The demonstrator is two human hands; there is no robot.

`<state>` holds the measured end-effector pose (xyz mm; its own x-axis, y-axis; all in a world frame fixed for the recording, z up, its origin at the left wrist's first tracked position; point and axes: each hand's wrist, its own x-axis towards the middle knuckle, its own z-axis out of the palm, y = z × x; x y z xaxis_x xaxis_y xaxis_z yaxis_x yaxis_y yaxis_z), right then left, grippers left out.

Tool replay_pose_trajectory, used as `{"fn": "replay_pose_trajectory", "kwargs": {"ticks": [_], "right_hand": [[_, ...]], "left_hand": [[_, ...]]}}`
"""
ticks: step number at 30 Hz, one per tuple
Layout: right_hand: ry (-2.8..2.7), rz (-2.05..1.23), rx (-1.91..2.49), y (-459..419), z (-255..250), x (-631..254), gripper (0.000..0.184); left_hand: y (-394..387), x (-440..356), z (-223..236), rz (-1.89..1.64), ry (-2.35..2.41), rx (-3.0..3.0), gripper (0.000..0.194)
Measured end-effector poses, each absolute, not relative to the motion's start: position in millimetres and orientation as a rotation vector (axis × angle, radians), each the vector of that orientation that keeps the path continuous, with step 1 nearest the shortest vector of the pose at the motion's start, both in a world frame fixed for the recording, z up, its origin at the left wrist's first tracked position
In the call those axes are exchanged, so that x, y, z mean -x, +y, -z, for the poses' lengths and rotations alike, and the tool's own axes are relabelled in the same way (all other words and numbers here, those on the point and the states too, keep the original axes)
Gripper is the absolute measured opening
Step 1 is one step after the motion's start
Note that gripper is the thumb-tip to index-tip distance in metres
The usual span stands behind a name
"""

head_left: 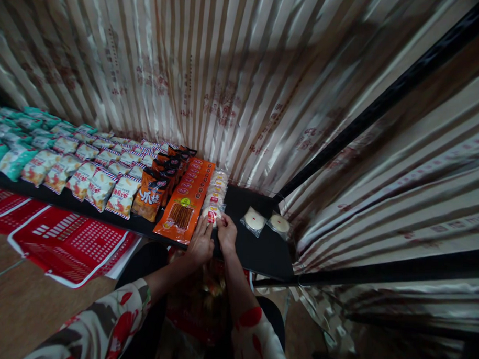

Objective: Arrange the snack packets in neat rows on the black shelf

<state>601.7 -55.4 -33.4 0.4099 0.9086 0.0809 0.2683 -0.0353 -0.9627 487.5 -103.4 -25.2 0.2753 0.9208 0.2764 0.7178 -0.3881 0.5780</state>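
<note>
A small clear packet (212, 215) with a pale round snack and a red label lies at the front of a short row of similar packets (219, 185). My left hand (200, 243) reaches its lower left edge, fingers fairly straight and close together on it. At the right edge, my right hand (226, 233) has bent fingers and thumb pinching the same packet. Just left of the row lies a long orange snack bag (187, 198) with a window showing brown sticks. The fingertips' exact grip is partly hidden.
On the black shelf (256, 253), two round pale packets (255, 221) lie at right. Dark orange bags (149, 194), white bags (123, 195) and teal bags (16, 158) stand in rows leftward. Red baskets (72, 242) sit below. Striped curtain (180, 67) and black poles (367, 110) border the shelf.
</note>
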Motion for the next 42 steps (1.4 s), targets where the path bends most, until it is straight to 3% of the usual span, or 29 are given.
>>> {"fn": "replay_pose_trajectory", "kwargs": {"ticks": [10,42], "right_hand": [[-1.083,-0.674,1.677,-40,30,-599,0.032],[-1.324,-0.369,1.842,-36,25,-592,0.041]], "left_hand": [[-91,-489,8,-0.652,1.535,-2.190,0.059],[-79,-492,14,-0.577,1.576,-2.287,0.062]]}}
